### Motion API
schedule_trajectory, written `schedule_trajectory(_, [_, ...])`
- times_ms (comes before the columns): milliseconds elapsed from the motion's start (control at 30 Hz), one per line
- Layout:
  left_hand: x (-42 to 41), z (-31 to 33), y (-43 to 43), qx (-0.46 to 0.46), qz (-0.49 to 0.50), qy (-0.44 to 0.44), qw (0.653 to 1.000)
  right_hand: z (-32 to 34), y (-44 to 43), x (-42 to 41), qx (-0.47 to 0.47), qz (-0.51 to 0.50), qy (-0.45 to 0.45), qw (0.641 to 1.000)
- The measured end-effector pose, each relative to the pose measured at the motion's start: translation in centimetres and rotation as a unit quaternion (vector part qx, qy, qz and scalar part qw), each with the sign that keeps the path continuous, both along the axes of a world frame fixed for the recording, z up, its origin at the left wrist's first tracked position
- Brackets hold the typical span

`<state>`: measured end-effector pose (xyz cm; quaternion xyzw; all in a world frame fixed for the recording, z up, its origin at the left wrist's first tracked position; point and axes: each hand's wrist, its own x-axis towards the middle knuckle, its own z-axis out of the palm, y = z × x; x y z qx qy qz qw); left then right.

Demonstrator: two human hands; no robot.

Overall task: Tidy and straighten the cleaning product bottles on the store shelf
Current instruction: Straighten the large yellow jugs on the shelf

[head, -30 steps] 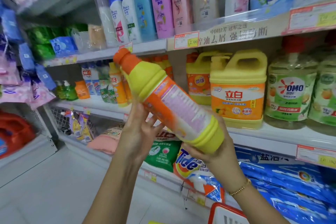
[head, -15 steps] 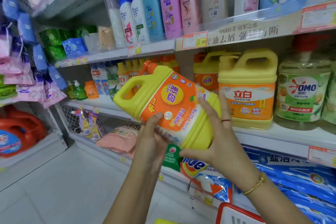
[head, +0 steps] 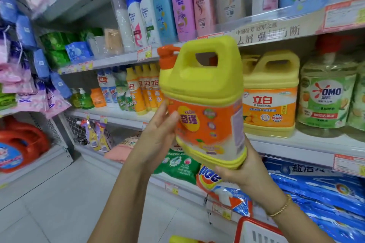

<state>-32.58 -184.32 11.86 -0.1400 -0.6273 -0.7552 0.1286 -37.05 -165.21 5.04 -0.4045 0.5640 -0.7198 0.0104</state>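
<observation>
Detergent jug held up in front of the middle shelf

Behind the jug on my feed stands a second yellow jug, and just right of that an OMO bottle. To the left along the same shelf I see a row of slim yellow bottles. The shelf above carries shampoo bottles. Below, a Tide bag and a green bag lie side by side, with blue bags stacked to their right. A red basket sits at the bottom edge.

The held jug is upright, tilted slightly, label towards me and orange cap to the left. It is off the shelf, in the air between me and the stock. It covers the left side of the second yellow jug and the shelf space directly behind it.

The left hand lies flat against the jug's left side, fingers fairly straight and pressing the label edge. The right hand cups the base from below, fingers curled under the bottom rim and carrying the weight. A gold bracelet is on that wrist.

I cannot see the right palm or thumb, which are behind the base. The basket is cut off by the frame. The far-left packets are too blurred for me to identify.
</observation>
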Motion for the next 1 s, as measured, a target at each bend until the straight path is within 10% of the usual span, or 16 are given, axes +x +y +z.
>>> schedule_trajectory(200, [1.2, 0.7, -2.2, 0.019, 0.042, -0.07, 0.996, -1.1, 0.6, -0.5, 0.019, 0.148, -0.18, 0.972])
schedule_trajectory(467, [0.9, -0.3, -2.8, 0.064, 0.144, -0.206, 0.966, 1.1, 0.5, -0.2, 0.074, 0.09, -0.25, 0.961])
schedule_trajectory(767, [-0.4, -2.6, -5.8, -0.068, 0.17, -0.311, 0.933, -3.2, -0.5, -2.0, 0.155, 0.123, -0.343, 0.918])
schedule_trajectory(1000, [-1.4, -4.8, -7.9, -0.232, 0.164, -0.244, 0.927, -8.3, -3.6, -3.8, 0.325, 0.025, -0.214, 0.921])
